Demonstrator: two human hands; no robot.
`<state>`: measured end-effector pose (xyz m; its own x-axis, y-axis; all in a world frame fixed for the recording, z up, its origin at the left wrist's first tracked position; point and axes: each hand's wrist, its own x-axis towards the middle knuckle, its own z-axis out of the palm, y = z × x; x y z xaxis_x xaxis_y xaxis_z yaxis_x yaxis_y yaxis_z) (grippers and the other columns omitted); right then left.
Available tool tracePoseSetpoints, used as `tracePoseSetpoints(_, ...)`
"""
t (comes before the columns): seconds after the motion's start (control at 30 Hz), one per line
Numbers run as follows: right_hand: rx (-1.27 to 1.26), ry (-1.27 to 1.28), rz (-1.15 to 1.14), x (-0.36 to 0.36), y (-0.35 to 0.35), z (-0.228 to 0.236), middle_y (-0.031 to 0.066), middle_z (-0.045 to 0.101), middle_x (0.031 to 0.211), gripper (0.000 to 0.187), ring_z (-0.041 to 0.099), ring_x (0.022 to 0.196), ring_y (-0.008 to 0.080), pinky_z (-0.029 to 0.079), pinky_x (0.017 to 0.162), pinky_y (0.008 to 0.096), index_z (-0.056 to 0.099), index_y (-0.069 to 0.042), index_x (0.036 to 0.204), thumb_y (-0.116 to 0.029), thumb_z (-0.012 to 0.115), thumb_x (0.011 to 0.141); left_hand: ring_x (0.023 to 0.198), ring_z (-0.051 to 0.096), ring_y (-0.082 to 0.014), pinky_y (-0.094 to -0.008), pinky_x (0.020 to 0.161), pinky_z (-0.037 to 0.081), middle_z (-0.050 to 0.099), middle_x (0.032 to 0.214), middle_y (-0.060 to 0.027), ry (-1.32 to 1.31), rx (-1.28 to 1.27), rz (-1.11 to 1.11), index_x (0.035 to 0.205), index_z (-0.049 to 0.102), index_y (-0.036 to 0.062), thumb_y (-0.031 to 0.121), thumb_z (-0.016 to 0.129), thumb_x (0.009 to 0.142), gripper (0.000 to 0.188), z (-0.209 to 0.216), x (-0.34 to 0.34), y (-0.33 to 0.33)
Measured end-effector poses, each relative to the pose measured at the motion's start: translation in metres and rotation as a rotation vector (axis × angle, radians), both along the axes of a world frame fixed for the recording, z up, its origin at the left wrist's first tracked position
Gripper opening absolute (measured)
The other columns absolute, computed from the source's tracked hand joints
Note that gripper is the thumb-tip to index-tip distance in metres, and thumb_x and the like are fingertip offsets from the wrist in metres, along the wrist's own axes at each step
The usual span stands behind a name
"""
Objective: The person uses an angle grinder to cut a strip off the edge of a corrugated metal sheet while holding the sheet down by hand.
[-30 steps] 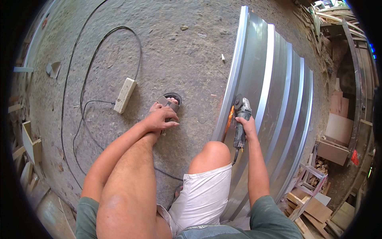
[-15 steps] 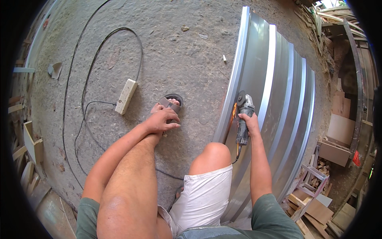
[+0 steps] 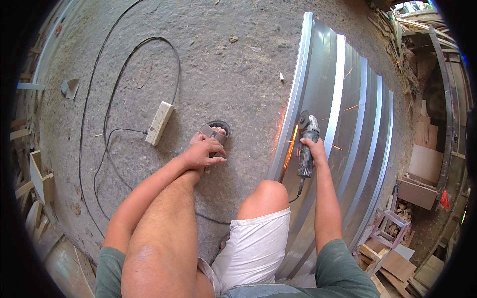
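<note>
My right hand (image 3: 316, 151) is wrapped round the body of an angle grinder (image 3: 310, 136). The grinder's disc (image 3: 304, 119) touches the ribbed metal sheet (image 3: 323, 89) beside its raised left edge. Orange sparks (image 3: 290, 149) stream from the disc toward me, and a few fly off over the ribs. Across my left ankle lies my left hand (image 3: 201, 151), empty, its fingers loosely apart above my sandalled foot (image 3: 218, 130).
A white power strip (image 3: 160, 124) lies on the rough ground (image 3: 238, 64) at left, with a black cord (image 3: 178, 64) looping round it. The grinder's cord passes under my legs. Wood offcuts (image 3: 397, 265) and a small stool frame (image 3: 390, 226) stand at right; more wood (image 3: 42, 174) lines the left.
The sparks have grown longer and brighter and now scatter over the sheet. The grinder stays at nearly the same spot, tilted slightly differently. My left hand rests as before.
</note>
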<state>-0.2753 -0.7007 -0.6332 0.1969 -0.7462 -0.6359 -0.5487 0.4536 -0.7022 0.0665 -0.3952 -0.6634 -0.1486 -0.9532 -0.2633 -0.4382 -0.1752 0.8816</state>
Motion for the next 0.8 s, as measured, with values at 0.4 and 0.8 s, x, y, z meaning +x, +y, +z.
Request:
tracePoseSetpoints(0.4,-0.063,-0.004,0.015,0.005,-0.017,-0.004,0.0071,0.064,0.076,0.034,0.065,0.054,0.0196,0.056,0.049,0.0345,0.060,0.000,0.101,-0.017,0.080,0.079,0.121,0.059,-0.0227,-0.0465,0.109,0.031,0.070,0.116,-0.0054,-0.007,0.005,0.005,0.108,0.077,0.0119,0.042,0.074,0.091,0.035,0.001,0.000,-0.002)
tracePoseSetpoints(0.8,-0.132,-0.016,0.083,0.012,-0.034,-0.005,0.0069,0.066,0.075,0.025,0.065,0.055,0.0177,0.056,0.051,0.0339,0.064,0.000,0.098,-0.015,0.075,0.082,0.119,0.060,-0.0230,-0.0461,0.106,0.033,0.071,0.114,-0.0058,-0.012,-0.022,0.010,0.107,0.076,0.0115,0.041,0.074,0.091,0.034,-0.002,-0.002,-0.003)
